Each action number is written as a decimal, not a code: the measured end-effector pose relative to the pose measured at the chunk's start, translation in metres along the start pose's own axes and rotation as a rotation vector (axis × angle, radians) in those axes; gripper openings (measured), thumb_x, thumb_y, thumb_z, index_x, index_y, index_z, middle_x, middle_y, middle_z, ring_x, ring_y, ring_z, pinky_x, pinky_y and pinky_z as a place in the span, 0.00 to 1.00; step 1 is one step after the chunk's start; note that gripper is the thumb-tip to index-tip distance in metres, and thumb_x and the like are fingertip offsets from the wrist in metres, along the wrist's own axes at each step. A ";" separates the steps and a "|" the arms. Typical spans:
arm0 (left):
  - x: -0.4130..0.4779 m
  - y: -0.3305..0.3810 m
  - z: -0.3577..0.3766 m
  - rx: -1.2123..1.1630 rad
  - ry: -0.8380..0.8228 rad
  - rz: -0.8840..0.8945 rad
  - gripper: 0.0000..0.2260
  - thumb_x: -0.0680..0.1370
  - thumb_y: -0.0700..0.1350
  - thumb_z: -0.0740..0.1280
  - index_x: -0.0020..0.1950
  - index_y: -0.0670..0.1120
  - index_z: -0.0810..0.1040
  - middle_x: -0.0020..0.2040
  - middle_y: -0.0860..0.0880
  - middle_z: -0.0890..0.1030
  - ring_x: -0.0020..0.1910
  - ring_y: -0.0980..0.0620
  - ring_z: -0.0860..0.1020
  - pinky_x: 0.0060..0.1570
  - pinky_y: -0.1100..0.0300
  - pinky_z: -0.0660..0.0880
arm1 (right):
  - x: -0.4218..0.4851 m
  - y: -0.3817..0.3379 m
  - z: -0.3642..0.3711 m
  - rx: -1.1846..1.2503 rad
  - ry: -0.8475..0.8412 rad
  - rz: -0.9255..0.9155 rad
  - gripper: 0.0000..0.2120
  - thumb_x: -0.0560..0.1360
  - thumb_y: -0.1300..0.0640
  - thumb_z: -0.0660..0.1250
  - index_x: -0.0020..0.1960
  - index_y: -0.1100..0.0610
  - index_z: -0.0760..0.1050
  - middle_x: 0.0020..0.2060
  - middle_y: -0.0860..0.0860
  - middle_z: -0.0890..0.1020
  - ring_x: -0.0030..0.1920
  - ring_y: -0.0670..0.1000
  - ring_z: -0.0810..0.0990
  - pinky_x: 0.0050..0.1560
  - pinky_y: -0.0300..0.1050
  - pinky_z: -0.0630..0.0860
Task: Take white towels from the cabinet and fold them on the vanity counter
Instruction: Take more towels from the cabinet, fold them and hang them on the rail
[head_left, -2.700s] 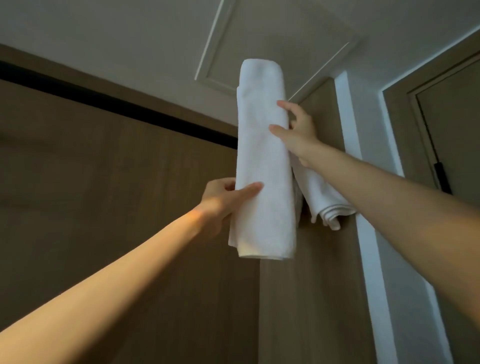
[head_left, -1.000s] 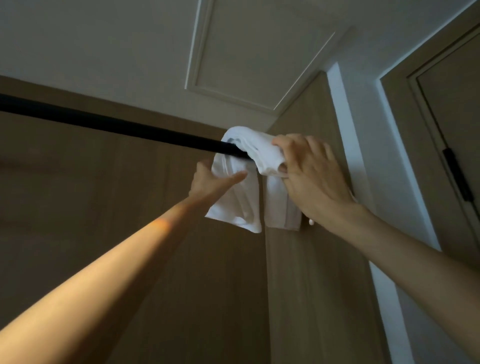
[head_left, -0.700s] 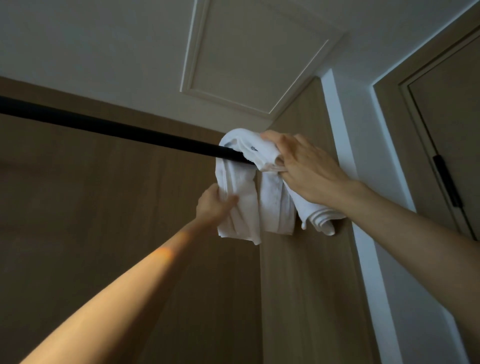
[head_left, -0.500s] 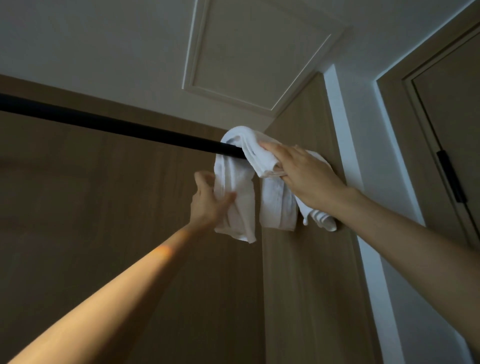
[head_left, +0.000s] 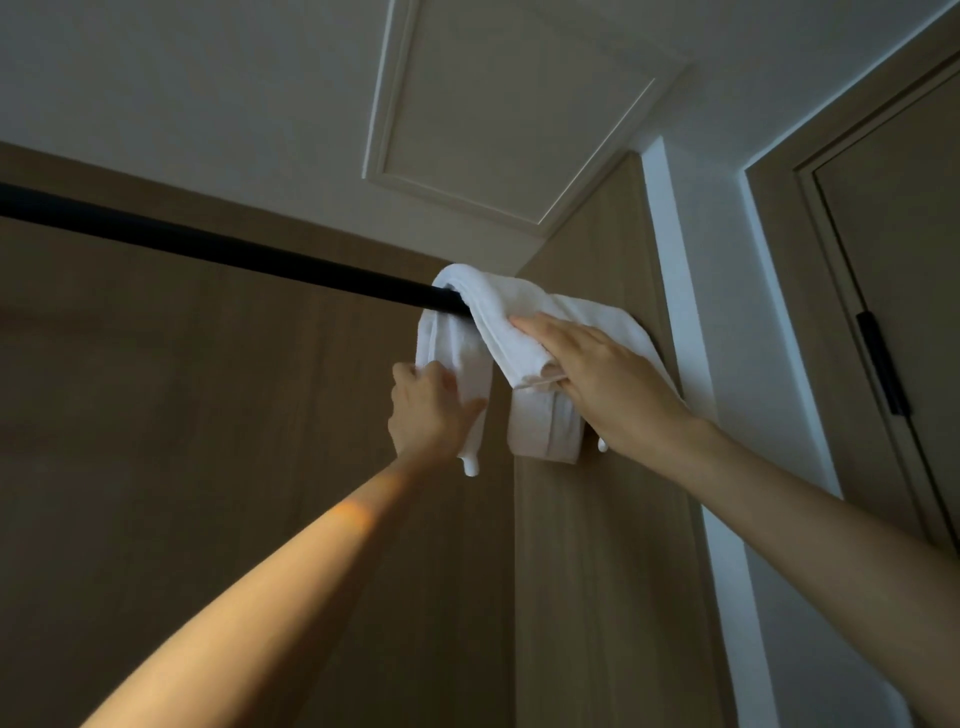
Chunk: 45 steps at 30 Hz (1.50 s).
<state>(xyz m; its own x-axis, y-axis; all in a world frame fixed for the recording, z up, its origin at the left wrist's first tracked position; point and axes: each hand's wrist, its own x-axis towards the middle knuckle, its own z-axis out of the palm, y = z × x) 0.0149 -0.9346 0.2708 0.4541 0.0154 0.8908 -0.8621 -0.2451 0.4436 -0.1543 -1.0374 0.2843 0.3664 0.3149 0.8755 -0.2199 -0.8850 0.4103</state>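
Two bare forearms showed, uncovered from the view's edges up to the bare left hand (head_left: 431, 410) and bare right hand (head_left: 608, 384). A warm patch of light lay across the left forearm (head_left: 353, 519).

The light is dim. Brown wood-grain cabinet (head_left: 597, 571) panels meet a white ceiling (head_left: 208, 78) with a framed hatch (head_left: 509, 114). A black rail (head_left: 208, 244) crosses them, and a wooden door (head_left: 909, 260) stands at right.
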 end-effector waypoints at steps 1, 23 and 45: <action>-0.001 -0.001 0.001 -0.024 0.005 -0.002 0.15 0.74 0.53 0.71 0.54 0.47 0.74 0.58 0.47 0.68 0.55 0.44 0.74 0.49 0.52 0.72 | -0.001 0.002 -0.001 -0.008 -0.003 -0.002 0.38 0.77 0.67 0.65 0.77 0.42 0.52 0.75 0.49 0.64 0.72 0.50 0.66 0.62 0.47 0.72; 0.011 0.007 -0.052 -0.853 -0.564 -0.249 0.10 0.79 0.42 0.59 0.57 0.41 0.75 0.47 0.44 0.81 0.40 0.49 0.83 0.35 0.57 0.78 | -0.020 -0.053 0.065 0.136 0.046 0.157 0.37 0.80 0.59 0.62 0.78 0.40 0.44 0.79 0.49 0.50 0.78 0.51 0.47 0.70 0.53 0.68; 0.036 0.003 -0.052 -0.644 -0.641 -0.188 0.31 0.69 0.53 0.77 0.66 0.44 0.69 0.56 0.42 0.81 0.48 0.45 0.84 0.41 0.51 0.81 | -0.011 -0.037 0.107 -0.135 0.567 0.024 0.33 0.67 0.58 0.77 0.67 0.53 0.65 0.63 0.56 0.77 0.61 0.58 0.77 0.58 0.50 0.76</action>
<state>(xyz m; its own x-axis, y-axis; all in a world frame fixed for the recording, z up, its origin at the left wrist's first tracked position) 0.0170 -0.8844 0.3088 0.4716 -0.5853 0.6595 -0.6332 0.2957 0.7153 -0.0535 -1.0452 0.2324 -0.1737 0.4623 0.8695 -0.3493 -0.8545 0.3846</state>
